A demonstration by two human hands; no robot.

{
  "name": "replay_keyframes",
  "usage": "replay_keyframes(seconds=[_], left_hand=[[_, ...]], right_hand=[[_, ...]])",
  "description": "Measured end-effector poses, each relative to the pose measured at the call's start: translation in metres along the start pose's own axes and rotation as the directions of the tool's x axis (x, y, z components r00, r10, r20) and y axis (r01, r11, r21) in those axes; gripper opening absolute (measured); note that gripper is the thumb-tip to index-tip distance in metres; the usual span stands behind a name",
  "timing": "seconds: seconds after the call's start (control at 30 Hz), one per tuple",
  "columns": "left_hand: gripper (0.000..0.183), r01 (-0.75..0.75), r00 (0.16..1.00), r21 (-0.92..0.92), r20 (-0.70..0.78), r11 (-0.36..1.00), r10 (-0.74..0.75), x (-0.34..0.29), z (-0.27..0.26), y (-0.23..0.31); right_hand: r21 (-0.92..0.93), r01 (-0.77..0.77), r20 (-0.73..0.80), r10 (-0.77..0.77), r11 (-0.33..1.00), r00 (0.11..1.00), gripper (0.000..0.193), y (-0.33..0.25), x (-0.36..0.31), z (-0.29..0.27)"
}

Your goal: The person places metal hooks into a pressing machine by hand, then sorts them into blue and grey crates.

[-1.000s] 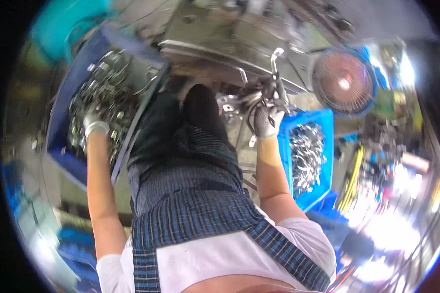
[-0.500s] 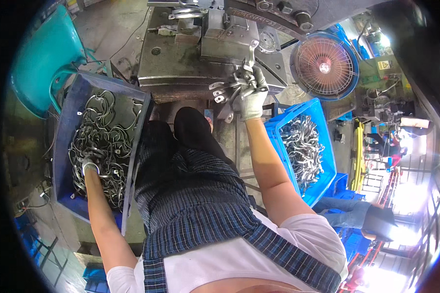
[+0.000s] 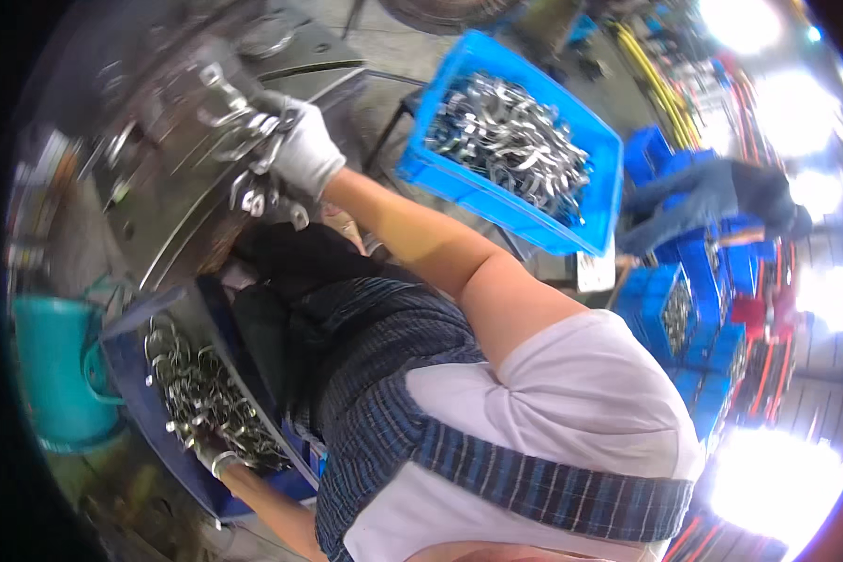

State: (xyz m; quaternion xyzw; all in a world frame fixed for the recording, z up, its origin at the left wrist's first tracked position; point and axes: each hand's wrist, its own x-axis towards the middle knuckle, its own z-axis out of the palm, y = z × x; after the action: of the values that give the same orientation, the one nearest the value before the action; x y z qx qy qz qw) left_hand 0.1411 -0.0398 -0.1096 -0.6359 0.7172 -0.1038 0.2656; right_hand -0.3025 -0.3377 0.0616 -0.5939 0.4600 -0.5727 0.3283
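Note:
My right hand (image 3: pixel 307 150), in a white glove, is closed around a bundle of curved shiny metal brackets (image 3: pixel 260 129). It holds them above the edge of a dark steel machine bed (image 3: pixel 164 201), with flat holed ends sticking out in several directions. My left hand (image 3: pixel 214 453), also gloved, reaches down into a dark blue bin (image 3: pixel 133 379) at the lower left. Loose curved brackets (image 3: pixel 201 389) lie tangled in that bin and touch the hand. Its fingers are hidden among them, so their grip does not show.
To the right of my right arm stands a bright blue crate (image 3: pixel 496 208) heaped with similar metal pieces (image 3: pixel 515 140). A turquoise chair (image 3: pixel 61 365) is at the far left. Behind the crate a person in blue trousers (image 3: pixel 674 192) bends near stacked blue crates (image 3: pixel 651 290).
The view has swung to the right, so the crate sits nearer the middle. My right hand still holds the bracket bundle by the machine bed; my left hand stays in the bin.

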Motion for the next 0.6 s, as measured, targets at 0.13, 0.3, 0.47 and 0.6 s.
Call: replay_keyframes(seconds=[0.13, 0.3, 0.47, 0.6], left_hand=[[0.040, 0.430, 0.758, -0.889, 0.449, -0.156, -0.472, -0.005, -0.049, -0.004], [0.035, 0.166, 0.542, -0.427, 0.793, -0.889, -0.279, 0.003, -0.080, -0.003], [0.033, 0.156, 0.620, -0.456, 0.735, -0.876, -0.273, -0.007, -0.039, -0.006], [0.039, 0.200, 0.695, -0.503, 0.678, -0.841, -0.240, 0.002, -0.078, -0.016]], right_hand=[[0.017, -0.048, -0.132, 0.050, 0.999, 0.990, 0.025, 0.003, -0.013, -0.076], [-0.246, -0.447, -0.535, 0.264, 0.860, 0.803, 0.018, 0.029, -0.034, -0.261], [-0.643, -0.674, -0.582, 0.338, 0.364, 0.739, 0.050, 0.051, -0.081, -0.431], [-0.769, -0.630, -0.638, 0.205, -0.110, 0.742, 0.066, -0.020, -0.068, -0.388]])
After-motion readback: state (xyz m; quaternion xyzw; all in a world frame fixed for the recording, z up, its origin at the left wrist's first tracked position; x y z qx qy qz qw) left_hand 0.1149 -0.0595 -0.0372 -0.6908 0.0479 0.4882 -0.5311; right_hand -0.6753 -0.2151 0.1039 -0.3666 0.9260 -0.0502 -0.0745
